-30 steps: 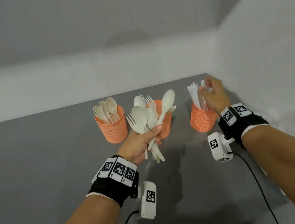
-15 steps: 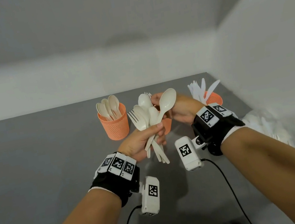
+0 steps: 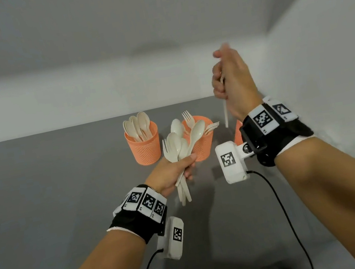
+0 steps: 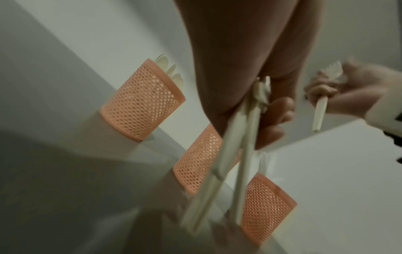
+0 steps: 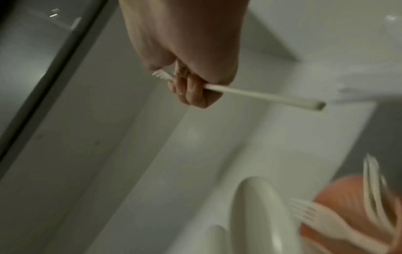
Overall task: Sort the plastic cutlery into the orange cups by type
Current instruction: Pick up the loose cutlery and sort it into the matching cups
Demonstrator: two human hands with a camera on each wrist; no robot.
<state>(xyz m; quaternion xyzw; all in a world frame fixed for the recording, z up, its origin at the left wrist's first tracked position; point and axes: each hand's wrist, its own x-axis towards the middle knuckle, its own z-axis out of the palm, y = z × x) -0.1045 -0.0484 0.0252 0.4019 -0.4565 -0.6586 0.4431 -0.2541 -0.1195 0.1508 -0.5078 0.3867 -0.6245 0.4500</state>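
My left hand (image 3: 173, 172) grips a bundle of cream plastic spoons and forks (image 3: 180, 148) by the handles, in front of the middle orange cup (image 3: 200, 142), which holds forks. The left orange cup (image 3: 144, 147) holds several spoons. My right hand (image 3: 230, 78) is raised above the right orange cup (image 3: 238, 132), which my wrist mostly hides, and grips a single plastic fork (image 5: 261, 94) in a fist, handle pointing down. The left wrist view shows all three cups in a row, the bundle's handles (image 4: 239, 154) and that fork (image 4: 322, 104).
The cups stand on a grey table (image 3: 40, 192) near its back right corner, close to the white walls (image 3: 324, 62). Camera cables (image 3: 280, 206) trail from both wrists toward the near edge.
My right hand left the right cup, reached the bundle in my left hand, pulled one fork out and lifted it up and to the right. The left hand stayed nearly still.
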